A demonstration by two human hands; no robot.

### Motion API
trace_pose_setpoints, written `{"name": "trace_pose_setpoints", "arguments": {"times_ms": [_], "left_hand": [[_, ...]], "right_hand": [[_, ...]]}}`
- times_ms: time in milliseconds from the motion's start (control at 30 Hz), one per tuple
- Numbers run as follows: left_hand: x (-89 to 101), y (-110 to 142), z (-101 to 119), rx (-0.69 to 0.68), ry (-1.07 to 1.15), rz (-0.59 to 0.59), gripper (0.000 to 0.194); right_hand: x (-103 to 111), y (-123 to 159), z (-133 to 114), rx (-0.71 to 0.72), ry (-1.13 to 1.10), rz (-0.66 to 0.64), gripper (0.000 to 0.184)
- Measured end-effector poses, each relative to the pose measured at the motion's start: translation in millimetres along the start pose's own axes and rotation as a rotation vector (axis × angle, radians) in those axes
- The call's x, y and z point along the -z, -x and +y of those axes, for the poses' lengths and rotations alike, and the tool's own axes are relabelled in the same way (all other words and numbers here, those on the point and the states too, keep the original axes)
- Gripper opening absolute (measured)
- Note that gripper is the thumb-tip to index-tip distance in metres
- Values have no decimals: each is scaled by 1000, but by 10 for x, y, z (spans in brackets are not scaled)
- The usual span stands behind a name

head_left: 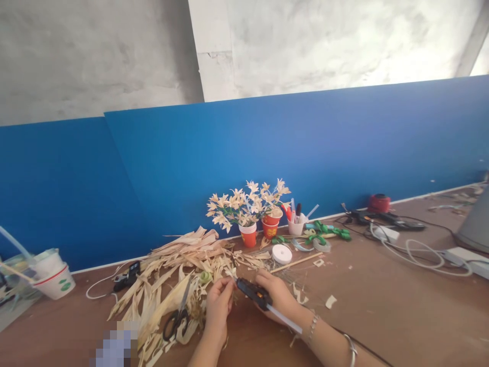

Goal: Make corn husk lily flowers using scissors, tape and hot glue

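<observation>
My right hand [278,294] is wrapped round a black glue gun [252,293], with a pale glue stick [286,320] poking out of its back end. The gun's nozzle points left at a small pale husk flower [231,273]. My left hand [220,302] pinches that flower between thumb and fingertips, right at the nozzle. Whether nozzle and flower touch is too small to tell. Dry corn husks [168,285] lie heaped to the left, and black-handled scissors [178,317] rest on them. A green curled strip [205,277] sits just behind my left hand.
Husk flowers [250,201] stand in red paper cups [249,237] by the blue partition [183,168]. Near them are a white tape roll [281,254], a pen cup [296,226] and green ribbon [324,230]. Cables [416,260] run at right; a tilted paper cup [55,281] is at left.
</observation>
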State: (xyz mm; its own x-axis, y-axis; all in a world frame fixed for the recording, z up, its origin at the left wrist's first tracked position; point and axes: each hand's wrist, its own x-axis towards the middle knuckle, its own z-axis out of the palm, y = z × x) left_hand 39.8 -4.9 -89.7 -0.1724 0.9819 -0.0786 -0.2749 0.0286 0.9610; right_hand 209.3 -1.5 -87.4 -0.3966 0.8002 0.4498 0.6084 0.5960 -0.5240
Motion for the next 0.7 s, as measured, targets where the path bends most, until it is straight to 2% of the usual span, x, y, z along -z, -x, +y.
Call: {"name": "trace_pose_setpoints", "arguments": {"times_ms": [700], "left_hand": [[-13, 34, 29, 0, -23, -28, 47]], "right_hand": [[-23, -3, 10, -44, 42, -17, 18]]}}
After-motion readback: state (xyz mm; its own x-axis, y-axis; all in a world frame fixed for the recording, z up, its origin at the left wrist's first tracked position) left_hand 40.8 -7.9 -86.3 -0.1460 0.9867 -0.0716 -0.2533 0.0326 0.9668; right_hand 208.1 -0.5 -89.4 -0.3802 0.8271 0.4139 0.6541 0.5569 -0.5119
